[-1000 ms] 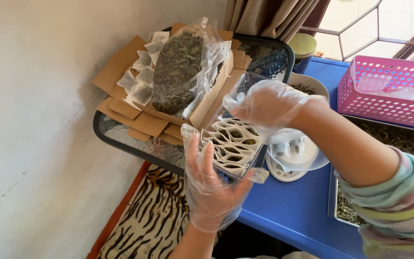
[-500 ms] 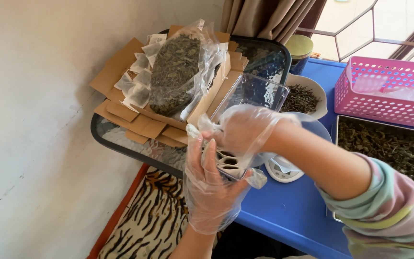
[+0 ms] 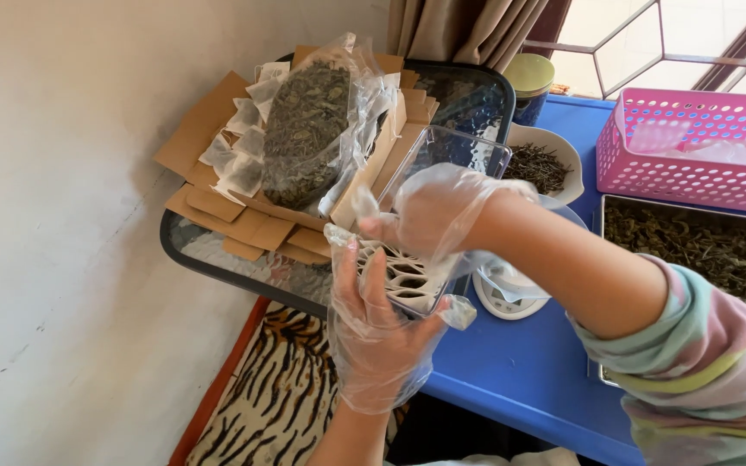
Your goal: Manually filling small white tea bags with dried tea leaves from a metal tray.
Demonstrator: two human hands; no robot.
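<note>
Both my hands wear loose clear plastic gloves. My left hand (image 3: pixel 373 336) grips the near end of a clear plastic box (image 3: pixel 451 151) from below, fingers spread up its side. A white lattice pattern shows through the box's bottom. My right hand (image 3: pixel 438 211) lies curled across the top of the box, its fingertips bunched at the left rim. I cannot tell whether they pinch anything. Under my right wrist sits a small white scale (image 3: pixel 502 289) on the blue table (image 3: pixel 520 371).
A clear bag of dried leaves (image 3: pixel 304 129) and small filled sachets (image 3: pixel 235 164) lie on flattened cardboard (image 3: pixel 200 129) over a dark glass table (image 3: pixel 218 259). A white bowl of leaves (image 3: pixel 546 164), a green-lidded jar (image 3: pixel 528 78), a pink basket (image 3: pixel 692 151) and a metal tray of leaves (image 3: pixel 701 250) stand to the right. Tiger-striped fabric (image 3: pixel 278 406) lies below.
My right hand has come down and left from above the scale onto the clear box. My left hand has kept its hold on the box.
</note>
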